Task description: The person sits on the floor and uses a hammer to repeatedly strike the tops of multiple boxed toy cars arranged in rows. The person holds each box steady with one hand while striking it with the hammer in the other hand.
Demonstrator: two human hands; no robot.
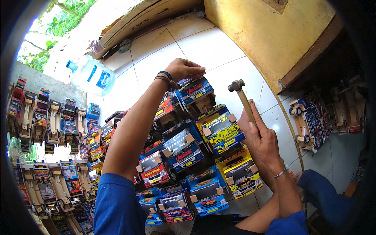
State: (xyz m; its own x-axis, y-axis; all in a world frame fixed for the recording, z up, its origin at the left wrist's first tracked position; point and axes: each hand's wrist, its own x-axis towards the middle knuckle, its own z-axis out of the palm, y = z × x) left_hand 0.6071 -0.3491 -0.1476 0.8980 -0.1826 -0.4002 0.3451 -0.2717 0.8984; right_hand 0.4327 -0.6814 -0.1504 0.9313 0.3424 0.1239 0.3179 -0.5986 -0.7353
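Note:
My right hand (267,138) grips a hammer (246,103) by its wooden handle, with the metal head raised up and to the left. Above the farthest blue toy truck (196,90), my left hand (184,69) has its thumb and fingers pinched together. Whatever may be between those fingertips is too small to make out. Below the hammer stands a yellow and blue toy truck (223,131). Several more printed wooden toy trucks, such as a red and white one (153,170) and a yellow and black one (241,176), are crowded under my forearms.
On the left, rows of toy trucks (51,121) stand stacked on their ends. A large clear water bottle (94,76) lies on the tiled floor (156,45). More toy trucks (311,125) are at the right, beyond a yellow wall (270,39). A blue-clad leg (327,192) shows lower right.

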